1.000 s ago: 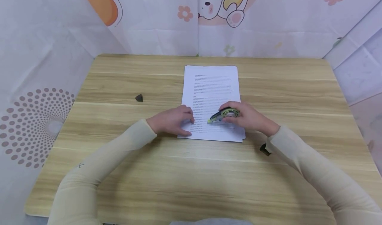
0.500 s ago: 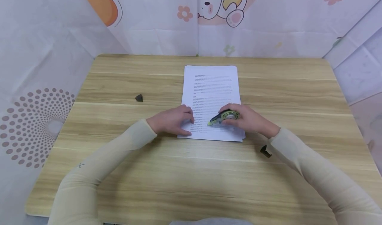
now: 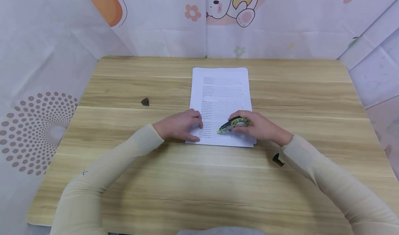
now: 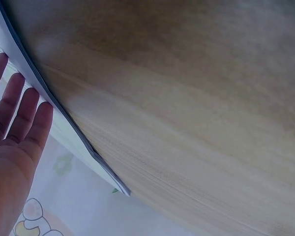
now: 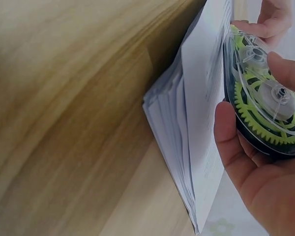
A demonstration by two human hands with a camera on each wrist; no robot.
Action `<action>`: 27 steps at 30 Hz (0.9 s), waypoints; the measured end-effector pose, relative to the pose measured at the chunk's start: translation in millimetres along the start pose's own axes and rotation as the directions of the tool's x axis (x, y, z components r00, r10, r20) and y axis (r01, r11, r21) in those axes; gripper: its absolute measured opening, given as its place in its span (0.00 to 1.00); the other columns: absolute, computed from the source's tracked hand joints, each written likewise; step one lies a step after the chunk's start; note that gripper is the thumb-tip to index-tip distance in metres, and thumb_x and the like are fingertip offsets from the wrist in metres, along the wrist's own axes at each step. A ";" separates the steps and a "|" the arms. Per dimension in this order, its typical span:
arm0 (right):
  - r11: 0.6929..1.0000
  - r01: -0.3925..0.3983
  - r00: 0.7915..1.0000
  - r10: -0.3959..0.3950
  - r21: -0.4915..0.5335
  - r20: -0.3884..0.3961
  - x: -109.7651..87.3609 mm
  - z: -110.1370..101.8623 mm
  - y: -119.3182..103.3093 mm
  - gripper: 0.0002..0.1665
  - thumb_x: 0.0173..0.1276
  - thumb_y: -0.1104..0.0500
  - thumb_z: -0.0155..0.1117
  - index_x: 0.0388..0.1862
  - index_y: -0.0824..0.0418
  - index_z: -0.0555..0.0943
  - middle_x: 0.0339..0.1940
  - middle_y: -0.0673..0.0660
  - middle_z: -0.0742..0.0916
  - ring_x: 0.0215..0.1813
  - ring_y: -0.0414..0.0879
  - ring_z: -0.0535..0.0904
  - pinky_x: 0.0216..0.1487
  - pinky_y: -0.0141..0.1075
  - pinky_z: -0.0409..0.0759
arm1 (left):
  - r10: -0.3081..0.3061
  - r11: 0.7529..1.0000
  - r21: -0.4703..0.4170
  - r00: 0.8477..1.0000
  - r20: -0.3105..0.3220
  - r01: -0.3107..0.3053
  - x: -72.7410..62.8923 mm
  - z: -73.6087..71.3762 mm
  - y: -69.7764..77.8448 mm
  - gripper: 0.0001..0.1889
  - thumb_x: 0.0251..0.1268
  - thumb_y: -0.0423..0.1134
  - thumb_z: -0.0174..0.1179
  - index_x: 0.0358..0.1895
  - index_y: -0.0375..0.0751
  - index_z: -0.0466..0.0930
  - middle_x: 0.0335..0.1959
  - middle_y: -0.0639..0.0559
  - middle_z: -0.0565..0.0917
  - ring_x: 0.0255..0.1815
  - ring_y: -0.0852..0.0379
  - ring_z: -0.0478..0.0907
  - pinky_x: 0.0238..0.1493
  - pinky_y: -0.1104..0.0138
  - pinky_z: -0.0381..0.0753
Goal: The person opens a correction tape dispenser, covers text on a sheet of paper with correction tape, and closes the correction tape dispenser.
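A stack of printed sheets (image 3: 219, 93) lies on the wooden table. My right hand (image 3: 263, 127) grips a correction tape dispenser (image 3: 235, 123) between thumb and fingers, its tip down at the lower printed lines. Yellow-green gears (image 5: 258, 115) show through the dispenser's clear casing in the right wrist view. On the left edge of the top sheet rests my left hand (image 3: 182, 124), fingers loosely bent and thumb spread near the bottom corner. The left wrist view shows its fingers (image 4: 23, 115) apart along the paper's edge, holding nothing.
A small dark piece (image 3: 145, 102) lies on the table (image 3: 174, 193) to the left of the sheets. Another dark, curved piece (image 3: 278, 159) lies beside the right sleeve. A patterned curtain (image 3: 280, 23) hangs behind the far edge.
My right hand has drawn the correction tape dispenser a short way down the page toward me, its tip still at the print. The left hand stays put.
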State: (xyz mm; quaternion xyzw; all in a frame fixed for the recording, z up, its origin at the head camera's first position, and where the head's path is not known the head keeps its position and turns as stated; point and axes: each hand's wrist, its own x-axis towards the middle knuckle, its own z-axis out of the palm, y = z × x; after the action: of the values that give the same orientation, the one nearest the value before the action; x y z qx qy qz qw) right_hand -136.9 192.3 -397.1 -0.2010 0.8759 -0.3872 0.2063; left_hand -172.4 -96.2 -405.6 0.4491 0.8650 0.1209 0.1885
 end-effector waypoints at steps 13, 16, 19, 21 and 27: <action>1.000 0.002 1.000 -0.002 0.000 0.009 -5.1 -0.6 0.0 0.17 0.61 0.56 0.67 0.49 0.46 0.77 0.49 0.52 0.82 0.46 0.47 0.75 0.47 0.39 0.71 | -0.011 1.000 -0.001 1.000 0.004 0.011 0.5 -0.6 1.1 0.20 0.51 0.52 0.66 0.44 0.44 0.81 0.47 0.52 0.76 0.47 0.56 0.68 0.51 0.66 0.71; 1.000 0.006 1.000 -0.006 -0.003 0.013 -5.2 -0.3 0.9 0.17 0.61 0.56 0.66 0.49 0.47 0.77 0.49 0.53 0.83 0.46 0.47 0.75 0.47 0.39 0.71 | -0.007 1.000 0.000 1.000 -0.002 0.007 0.2 0.2 0.3 0.20 0.51 0.52 0.66 0.44 0.44 0.81 0.47 0.52 0.76 0.47 0.56 0.68 0.51 0.66 0.71; 1.000 0.000 1.000 0.000 -0.004 0.017 -6.2 -0.5 1.1 0.17 0.61 0.56 0.66 0.50 0.47 0.77 0.48 0.53 0.83 0.46 0.47 0.76 0.47 0.39 0.71 | -0.004 1.000 -0.005 1.000 -0.006 0.004 -0.2 0.6 0.2 0.20 0.51 0.51 0.66 0.44 0.44 0.81 0.47 0.52 0.76 0.46 0.56 0.68 0.50 0.66 0.71; 1.000 -0.002 1.000 0.002 -0.004 0.018 -6.7 -0.4 1.5 0.17 0.61 0.56 0.66 0.50 0.48 0.77 0.48 0.53 0.83 0.46 0.47 0.76 0.47 0.39 0.71 | -0.007 1.000 -0.005 1.000 -0.006 0.007 -0.1 0.8 0.3 0.20 0.51 0.51 0.66 0.44 0.44 0.81 0.47 0.52 0.76 0.47 0.56 0.68 0.50 0.66 0.71; 1.000 0.018 1.000 -0.018 -0.010 0.022 -6.4 0.5 0.7 0.18 0.60 0.57 0.67 0.50 0.48 0.78 0.49 0.52 0.83 0.46 0.47 0.76 0.47 0.40 0.71 | -0.010 1.000 -0.006 1.000 -0.003 0.010 -0.5 0.1 0.9 0.20 0.51 0.51 0.67 0.44 0.44 0.81 0.48 0.52 0.76 0.48 0.56 0.68 0.51 0.66 0.72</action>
State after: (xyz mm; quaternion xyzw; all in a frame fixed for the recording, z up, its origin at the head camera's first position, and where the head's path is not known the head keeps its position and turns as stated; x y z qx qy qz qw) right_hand -131.5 195.7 -396.7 -0.2140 0.8737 -0.3824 0.2112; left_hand -171.4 -96.0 -405.2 0.4439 0.8671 0.1233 0.1894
